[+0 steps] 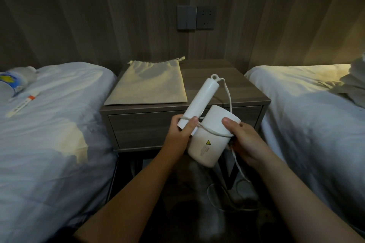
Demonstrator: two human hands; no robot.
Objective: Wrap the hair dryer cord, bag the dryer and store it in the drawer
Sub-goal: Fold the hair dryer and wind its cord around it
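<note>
Head view, risks first. Only about one turn of cord (217,134) lies across the hair dryer (206,142), so the wrap is barely begun and the loop looks slack. If either thumb lifts, that turn can slide off the smooth barrel. A long tail hangs below the right hand (245,141) and coils on the floor near the table's leg. It could snag there or tangle while being pulled up. The strand from the handle's end runs loose beside the barrel, so winding too tight may kink it at the exit.

Pose: dryer held in the air in front of the closed drawer (150,128), handle pointing up and away. Left hand (180,134) grips the handle's base, thumb pinning the cord. Right hand is curled round the barrel, thumb on top, cord running under its fingers. Bag (148,87) lies flat on the table (227,87), its mouth drawn shut and facing the wall.
</note>
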